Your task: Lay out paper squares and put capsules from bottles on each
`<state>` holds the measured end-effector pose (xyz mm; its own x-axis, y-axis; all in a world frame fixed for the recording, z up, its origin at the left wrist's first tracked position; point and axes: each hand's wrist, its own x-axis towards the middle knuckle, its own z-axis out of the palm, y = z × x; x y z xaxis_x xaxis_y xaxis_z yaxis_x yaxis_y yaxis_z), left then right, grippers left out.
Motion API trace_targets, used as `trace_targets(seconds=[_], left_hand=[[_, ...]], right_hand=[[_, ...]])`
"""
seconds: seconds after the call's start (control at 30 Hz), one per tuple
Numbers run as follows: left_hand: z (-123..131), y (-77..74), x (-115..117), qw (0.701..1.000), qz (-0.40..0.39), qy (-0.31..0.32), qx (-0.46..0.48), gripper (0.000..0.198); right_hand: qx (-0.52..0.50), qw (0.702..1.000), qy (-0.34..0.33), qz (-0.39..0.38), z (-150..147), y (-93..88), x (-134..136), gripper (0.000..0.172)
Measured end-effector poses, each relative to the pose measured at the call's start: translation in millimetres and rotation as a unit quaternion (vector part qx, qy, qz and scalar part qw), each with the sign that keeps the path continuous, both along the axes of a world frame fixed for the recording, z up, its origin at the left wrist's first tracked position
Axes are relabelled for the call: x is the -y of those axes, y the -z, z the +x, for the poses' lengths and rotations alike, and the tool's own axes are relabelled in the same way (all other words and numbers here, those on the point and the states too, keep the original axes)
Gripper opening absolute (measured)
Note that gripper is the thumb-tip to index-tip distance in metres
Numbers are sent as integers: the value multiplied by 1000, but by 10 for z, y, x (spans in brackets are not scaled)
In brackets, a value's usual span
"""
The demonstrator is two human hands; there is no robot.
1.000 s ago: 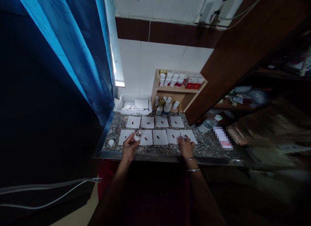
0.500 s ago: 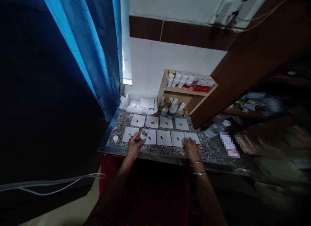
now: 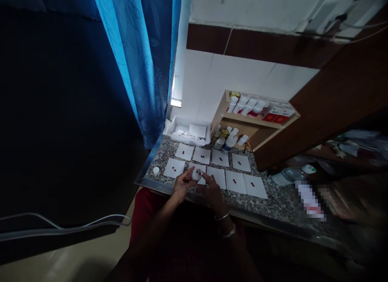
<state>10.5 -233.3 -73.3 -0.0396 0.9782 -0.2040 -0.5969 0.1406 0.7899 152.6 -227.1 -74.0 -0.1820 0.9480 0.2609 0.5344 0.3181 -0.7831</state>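
Currently: 1 small white bottle (image 3: 196, 175), lower centre of the frame, gripped with left hand (image 3: 183, 186) and right hand (image 3: 211, 189) together on it, above the near row's 2nd square. Around it: 9 white paper squares (image 3: 246, 165), those visible with 2 red pills (image 3: 239, 163) each, on a granite counter (image 3: 273, 201); 1 white cap (image 3: 156, 171) at far left; 1 white plastic tray (image 3: 188, 139) behind.

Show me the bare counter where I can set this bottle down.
Bare granite lies right of the front paper square, short of the water bottle. A narrow strip follows the steel front edge. Crowded: the paper rows, the white tray, and the left hand and right hand around the small white bottle.
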Motion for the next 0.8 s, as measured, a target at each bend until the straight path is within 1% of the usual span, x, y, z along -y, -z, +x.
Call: trace_targets(seconds=[0.1, 0.17, 0.27, 0.33, 0.4, 0.5, 0.57, 0.67, 0.73, 0.8], left_hand=[[-22, -7, 5, 1000, 11, 15, 11, 64], [-46, -16, 8, 999, 19, 32, 21, 63], [-75, -38, 8, 997, 30, 72, 17, 55], [-84, -62, -5, 994, 40, 104, 0, 50], [-88, -88, -30, 990, 52, 127, -26, 47], [-97, -117, -64, 987, 61, 137, -58, 48], [-116, -127, -62, 986, 66, 141, -51, 50], [-201, -145, -10, 990, 71, 120, -11, 56], [-321, -168, 47, 995, 62, 71, 16, 61], [-498, -203, 104, 998, 54, 4, 33, 62]], right_hand=[[-76, 993, 7, -87, -160, -23, -25, 50], [-127, 983, -5, -132, -188, -26, -36, 50], [-201, 963, -25, -178, -172, -27, -29, 47], [-242, 951, -21, -193, -147, -34, -13, 49], [-266, 944, -9, -194, -121, -56, 5, 54], [-266, 948, 3, -175, -104, -107, 25, 61], [-253, 954, -7, -163, -126, -138, 28, 61], [-238, 956, -49, -164, -231, -154, -4, 57], [-229, 957, -75, -160, -355, -139, -65, 59], [-212, 962, -90, -147, -524, -102, -160, 58]])
